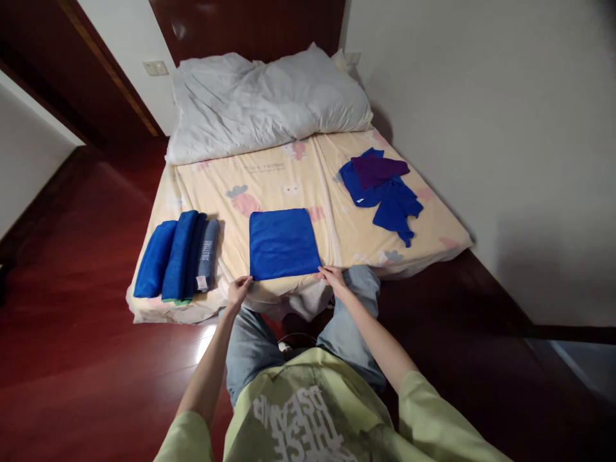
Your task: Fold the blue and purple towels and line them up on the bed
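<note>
A blue cloth (pixel 283 244), folded into a flat square, lies on the bed near its front edge. My left hand (pixel 239 292) pinches its near left corner. At the near right corner, the fingers of my right hand (pixel 332 278) are closed on the same cloth. To the left, several rolled or folded towels (pixel 178 256) in blue and grey-blue lie side by side. A loose heap of crumpled blue cloths (pixel 397 205) rests on the right side of the bed, with a purple cloth (pixel 380 170) on top.
The bed (pixel 212 186) has a pale yellow printed sheet. A white quilt (pixel 269 102) is bunched at the headboard (pixel 250 29). A white wall (pixel 520 141) runs along the right side. Dark red flooring (pixel 86 269) surrounds the bed, and a dark door (pixel 81 64) stands at far left.
</note>
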Motion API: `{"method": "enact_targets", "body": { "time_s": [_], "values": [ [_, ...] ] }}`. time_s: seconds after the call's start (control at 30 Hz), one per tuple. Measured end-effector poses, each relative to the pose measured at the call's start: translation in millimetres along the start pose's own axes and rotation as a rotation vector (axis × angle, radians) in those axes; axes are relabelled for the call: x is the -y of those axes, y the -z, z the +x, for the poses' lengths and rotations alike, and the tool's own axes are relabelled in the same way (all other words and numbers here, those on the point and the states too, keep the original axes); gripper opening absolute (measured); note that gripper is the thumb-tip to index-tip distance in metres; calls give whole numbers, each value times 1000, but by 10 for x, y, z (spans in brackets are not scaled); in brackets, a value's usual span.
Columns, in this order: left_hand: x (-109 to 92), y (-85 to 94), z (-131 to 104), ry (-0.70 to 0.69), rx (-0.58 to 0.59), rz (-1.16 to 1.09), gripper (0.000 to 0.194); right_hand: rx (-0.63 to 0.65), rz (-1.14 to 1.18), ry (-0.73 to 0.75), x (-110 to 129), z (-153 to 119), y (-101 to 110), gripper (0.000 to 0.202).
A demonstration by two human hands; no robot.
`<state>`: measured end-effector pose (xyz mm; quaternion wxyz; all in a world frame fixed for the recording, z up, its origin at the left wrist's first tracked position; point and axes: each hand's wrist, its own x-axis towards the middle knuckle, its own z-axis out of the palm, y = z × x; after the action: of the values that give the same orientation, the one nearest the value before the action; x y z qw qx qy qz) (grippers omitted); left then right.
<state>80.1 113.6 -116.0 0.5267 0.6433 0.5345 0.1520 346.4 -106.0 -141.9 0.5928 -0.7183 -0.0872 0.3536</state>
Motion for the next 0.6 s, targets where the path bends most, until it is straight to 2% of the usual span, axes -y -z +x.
{"method": "enact_targets", "body": {
  "time_s": [0.13,0.33,0.5,0.6],
  "values": [
    [-57,83,-48,-37,16,37,52,-12,35,-13,-48,-11,82,51],
    [196,178,-40,-104,40,7,37,24,52,3,-38,-79,175,41],
    [261,141,82,-104,62,17,42,-7,-5,-6,18,-111,151,30],
    [253,154,120,-134,64,97,47,-26,-79,-15,32,-106,165,31]
  ]
}}
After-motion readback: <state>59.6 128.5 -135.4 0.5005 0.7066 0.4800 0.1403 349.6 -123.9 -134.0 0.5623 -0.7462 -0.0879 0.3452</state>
